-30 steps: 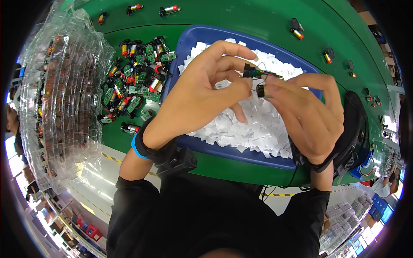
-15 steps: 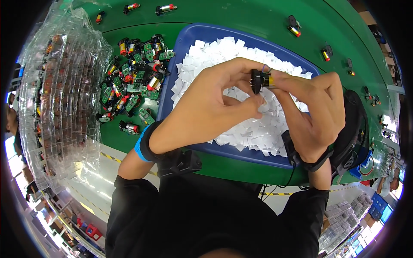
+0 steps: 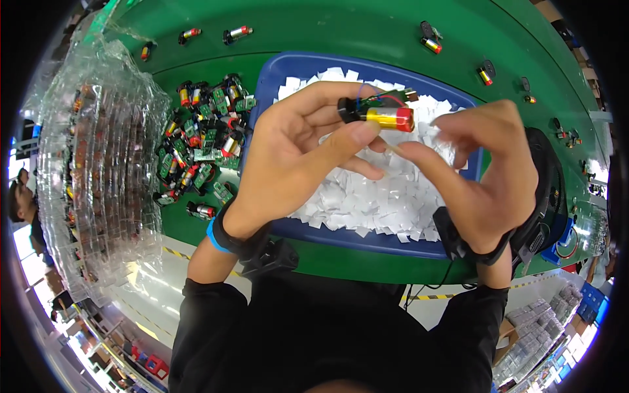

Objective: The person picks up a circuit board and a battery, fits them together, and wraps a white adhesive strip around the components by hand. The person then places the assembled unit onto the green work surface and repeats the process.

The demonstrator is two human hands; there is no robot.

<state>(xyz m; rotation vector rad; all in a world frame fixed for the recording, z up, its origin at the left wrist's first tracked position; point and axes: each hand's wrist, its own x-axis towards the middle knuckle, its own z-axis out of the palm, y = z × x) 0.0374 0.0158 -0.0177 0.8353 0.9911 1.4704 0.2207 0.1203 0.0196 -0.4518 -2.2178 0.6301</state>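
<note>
Pulled back from the battery assembly (image 3: 391,120), the right hand (image 3: 496,177) now hovers by the right side of the blue tray (image 3: 354,242), thumb and fingers parted; the left hand (image 3: 282,157) pinches the assembly over the tray's middle.

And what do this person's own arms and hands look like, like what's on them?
Black sleeves stop short of the wrists. The left hand and right hand are ungloved. The left wrist has a blue band, a black strap and a boxy black device; the right has a similar black strap and device.
</note>
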